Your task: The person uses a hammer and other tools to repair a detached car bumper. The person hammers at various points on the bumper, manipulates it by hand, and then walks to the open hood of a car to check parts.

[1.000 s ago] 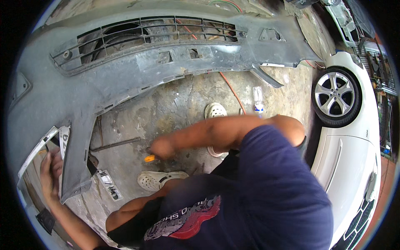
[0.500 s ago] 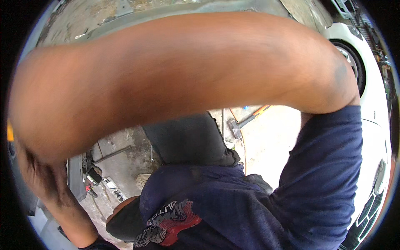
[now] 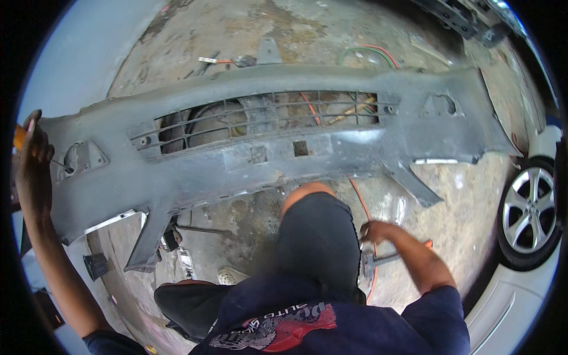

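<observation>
A long grey car bumper cover (image 3: 236,174) lies across the floor in front of me, with a slatted grille opening in its middle. At its left end, my left hand (image 3: 34,168) is closed around the orange handle of a screwdriver (image 3: 20,137). The thin shaft points into the round opening of the lamp recess (image 3: 76,158). My right hand (image 3: 377,231) hangs beside my knee, above a hammer (image 3: 387,259) on the floor. Its fingers are pinched together, and whatever they hold, if anything, is too small to make out.
A white car with a silver wheel (image 3: 528,208) stands at the right. An orange cord (image 3: 361,198) runs across the floor near my knee. Beyond the bumper lie red and green hoses (image 3: 378,52). A metal bar (image 3: 204,229) and small tools lie at left of my leg.
My right arm, which stretched leftward across the view and hid most of the bumper, has swung back to the right, beside my knee. The bumper and left hand now show.
</observation>
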Tool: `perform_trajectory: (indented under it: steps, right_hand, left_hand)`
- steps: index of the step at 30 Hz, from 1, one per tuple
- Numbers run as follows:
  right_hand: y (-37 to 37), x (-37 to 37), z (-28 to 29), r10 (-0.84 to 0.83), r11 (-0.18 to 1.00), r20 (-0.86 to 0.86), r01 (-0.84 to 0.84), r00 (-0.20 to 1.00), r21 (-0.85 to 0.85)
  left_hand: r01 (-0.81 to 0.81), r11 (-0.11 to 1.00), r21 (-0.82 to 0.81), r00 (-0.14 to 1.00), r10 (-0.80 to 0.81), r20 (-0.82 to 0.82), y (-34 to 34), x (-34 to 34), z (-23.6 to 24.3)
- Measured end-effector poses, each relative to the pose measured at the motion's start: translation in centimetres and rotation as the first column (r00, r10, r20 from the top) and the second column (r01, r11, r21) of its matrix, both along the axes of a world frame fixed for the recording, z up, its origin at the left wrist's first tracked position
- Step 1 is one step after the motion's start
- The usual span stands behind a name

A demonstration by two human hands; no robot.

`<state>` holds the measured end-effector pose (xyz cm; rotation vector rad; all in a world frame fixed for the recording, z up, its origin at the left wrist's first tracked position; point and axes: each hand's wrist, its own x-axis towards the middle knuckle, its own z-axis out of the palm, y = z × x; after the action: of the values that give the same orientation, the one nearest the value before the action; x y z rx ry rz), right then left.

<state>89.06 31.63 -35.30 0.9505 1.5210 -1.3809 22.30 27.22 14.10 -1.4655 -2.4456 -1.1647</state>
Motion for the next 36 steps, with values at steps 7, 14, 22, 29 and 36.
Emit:
perform_trajectory:
  steps: [7,14,22,29,36]
  right_hand:
    - [-3.8,-0.8,-6.9,-0.156,0.819,-0.163,0.035,0.974,-0.572]
    - [-2.1,-1.2,-6.4,-0.258,0.761,-0.099,0.139,0.961,-0.634]
    - [-3.7,0.6,-11.0,-0.366,0.645,0.087,0.320,0.927,-0.694]
    - [1.6,-2.3,-4.1,-0.308,0.803,-0.015,0.252,0.951,-0.540]
    - [2.5,-1.5,1.5,-0.319,0.879,0.202,0.369,0.926,-0.304]
  left_hand:
    - [-0.026,0.932,-0.361,0.960,-0.077,-0.268,0.0,2.8,2.6]
    - [-0.221,0.945,-0.240,0.975,0.218,-0.037,-4.5,2.8,1.3]
    - [-0.466,0.859,-0.212,0.859,0.496,0.123,-14.5,0.9,0.9]
    - [-0.616,0.759,-0.212,0.753,0.646,0.127,-24.1,0.1,0.0]
    - [-0.756,0.596,-0.271,0.553,0.803,0.222,-37.6,-6.2,-10.1]
